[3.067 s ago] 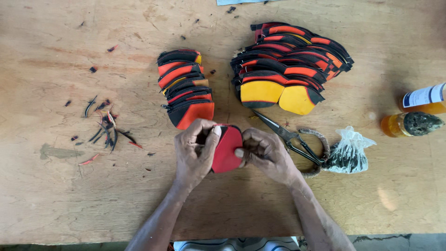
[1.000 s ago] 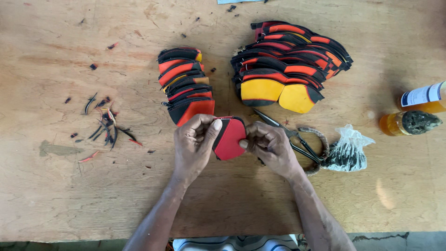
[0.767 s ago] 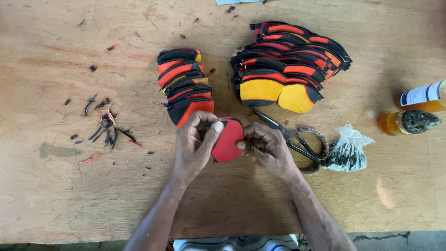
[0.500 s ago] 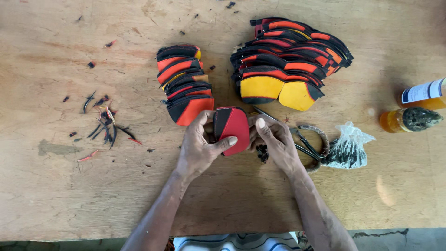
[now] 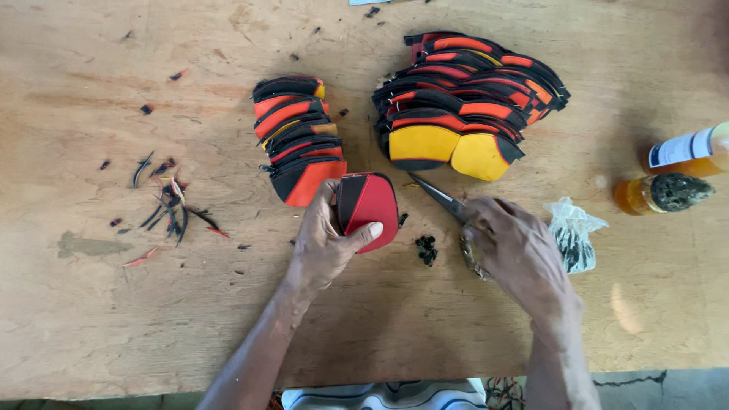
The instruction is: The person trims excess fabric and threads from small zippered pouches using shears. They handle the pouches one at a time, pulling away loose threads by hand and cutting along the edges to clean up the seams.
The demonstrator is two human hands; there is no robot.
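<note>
My left hand [image 5: 323, 243] holds a red and black curved piece [image 5: 369, 209] against the wooden table [image 5: 114, 319], thumb laid across its lower edge. My right hand [image 5: 512, 250] has come down on a pair of scissors [image 5: 444, 201] lying to the right; the fingers cover the handles and the blades poke out toward the upper left. A small clump of dark scraps [image 5: 425, 248] lies between the two hands.
A short row of red, orange and black pieces [image 5: 296, 137] lies just above my left hand. A bigger pile with two yellow pieces [image 5: 463, 114] sits upper right. Two amber bottles [image 5: 668, 190] and a small plastic bag [image 5: 571, 235] are at right. Trimmings [image 5: 171, 201] lie left.
My right hand has let go of the red piece and moved right onto the scissors. My left hand now holds the piece alone, a little higher up.
</note>
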